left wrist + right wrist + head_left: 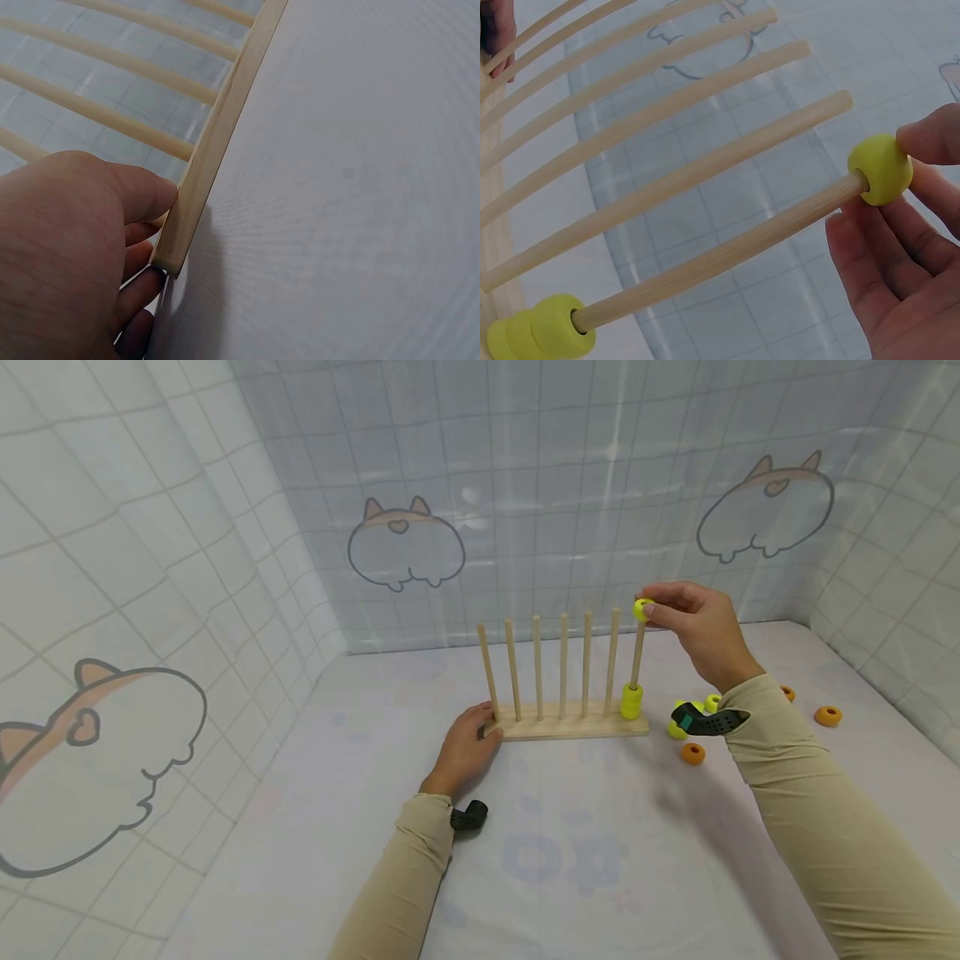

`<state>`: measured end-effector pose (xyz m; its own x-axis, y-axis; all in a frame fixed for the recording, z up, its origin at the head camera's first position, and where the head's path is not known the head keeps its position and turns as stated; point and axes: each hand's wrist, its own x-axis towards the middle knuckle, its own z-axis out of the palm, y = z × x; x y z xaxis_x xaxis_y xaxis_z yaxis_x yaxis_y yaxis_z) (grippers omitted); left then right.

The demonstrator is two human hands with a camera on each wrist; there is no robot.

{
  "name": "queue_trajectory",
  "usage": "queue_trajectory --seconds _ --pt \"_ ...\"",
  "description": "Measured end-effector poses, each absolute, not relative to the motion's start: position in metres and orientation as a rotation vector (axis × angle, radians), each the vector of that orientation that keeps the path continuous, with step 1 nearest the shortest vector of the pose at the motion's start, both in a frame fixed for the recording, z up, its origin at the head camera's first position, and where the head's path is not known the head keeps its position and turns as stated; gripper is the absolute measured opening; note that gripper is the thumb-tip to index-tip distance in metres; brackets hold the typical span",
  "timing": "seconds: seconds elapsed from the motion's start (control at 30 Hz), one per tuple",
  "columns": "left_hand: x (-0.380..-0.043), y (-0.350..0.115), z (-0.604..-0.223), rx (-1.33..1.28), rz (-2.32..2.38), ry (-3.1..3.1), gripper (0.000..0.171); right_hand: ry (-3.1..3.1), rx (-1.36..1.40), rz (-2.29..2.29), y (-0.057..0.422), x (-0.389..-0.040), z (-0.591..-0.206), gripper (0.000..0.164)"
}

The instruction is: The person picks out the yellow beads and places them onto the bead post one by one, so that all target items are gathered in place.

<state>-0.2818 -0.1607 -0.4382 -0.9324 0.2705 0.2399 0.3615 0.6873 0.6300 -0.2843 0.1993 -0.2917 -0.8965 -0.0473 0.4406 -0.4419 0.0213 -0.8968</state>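
A wooden rack (570,729) has several upright pegs on a flat base. My left hand (467,747) grips the base's left end, its thumb on the near side in the left wrist view. With thumb and fingers, my right hand (701,627) pinches a yellow bead (881,169) at the top of the rightmost peg (727,255). The peg's tip meets the bead's hole; how deep it sits inside is hidden. Several yellow beads (559,326) are stacked at the foot of that peg. The other pegs carry no beads.
Right of the rack, loose yellow beads (678,729) lie partly behind the right wrist. An orange bead (693,753) lies in front of them, another orange bead (828,717) farther right. Tile-patterned sheeting (525,510) stands behind and at both sides.
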Motion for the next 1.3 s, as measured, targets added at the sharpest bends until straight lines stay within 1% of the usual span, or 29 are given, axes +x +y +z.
queue_trajectory --seconds 0.4,0.73,0.97,1.13,1.3 --pt "-0.282 -0.161 -0.438 -0.527 -1.083 -2.764 0.043 -1.960 0.485 1.992 0.201 -0.284 -0.291 0.035" --pt "-0.283 -0.161 -0.439 -0.529 -1.078 -2.768 0.043 -1.974 0.413 2.020 0.208 -0.279 -0.304 0.032" --pt "-0.283 -0.162 -0.437 -0.517 -1.089 -2.779 0.045 -2.044 0.312 2.012 0.215 -0.274 -0.319 0.037" --pt "-0.284 -0.162 -0.438 -0.502 -1.088 -2.791 0.045 -2.224 0.188 1.927 0.223 -0.270 -0.337 0.043" --pt "-0.285 -0.161 -0.440 -0.493 -1.086 -2.801 0.045 -2.287 0.117 1.952 0.231 -0.267 -0.354 0.048"
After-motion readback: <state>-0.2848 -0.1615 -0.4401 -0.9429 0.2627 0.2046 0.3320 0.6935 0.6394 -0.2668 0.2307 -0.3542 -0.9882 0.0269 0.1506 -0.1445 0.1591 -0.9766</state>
